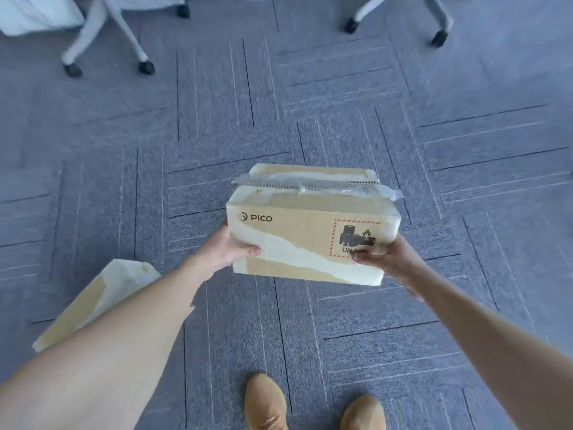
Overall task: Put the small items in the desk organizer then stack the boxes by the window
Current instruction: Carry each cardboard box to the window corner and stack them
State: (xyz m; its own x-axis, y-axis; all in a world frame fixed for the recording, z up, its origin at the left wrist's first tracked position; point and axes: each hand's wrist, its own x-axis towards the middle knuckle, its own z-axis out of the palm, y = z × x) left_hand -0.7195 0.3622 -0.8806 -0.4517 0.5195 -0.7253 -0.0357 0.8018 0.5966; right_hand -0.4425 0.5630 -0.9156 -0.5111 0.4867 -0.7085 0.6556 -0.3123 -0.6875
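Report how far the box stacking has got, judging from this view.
Done: nothing confirmed; no desk organizer, window or stack is in view. In hand: the left hand and right hand hold the PICO cardboard box at its two ends above the carpet. Left: a second cardboard box shows by the left forearm, apparently on the floor, so at least that one likely remains unstacked.

Grey carpet [341,103]: cardboard box [93,302], chair bases [105,41].

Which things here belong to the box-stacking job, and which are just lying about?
Job: PICO cardboard box, held by left hand and right hand; second cardboard box on the carpet.
Lying about: office chair bases, white bag.
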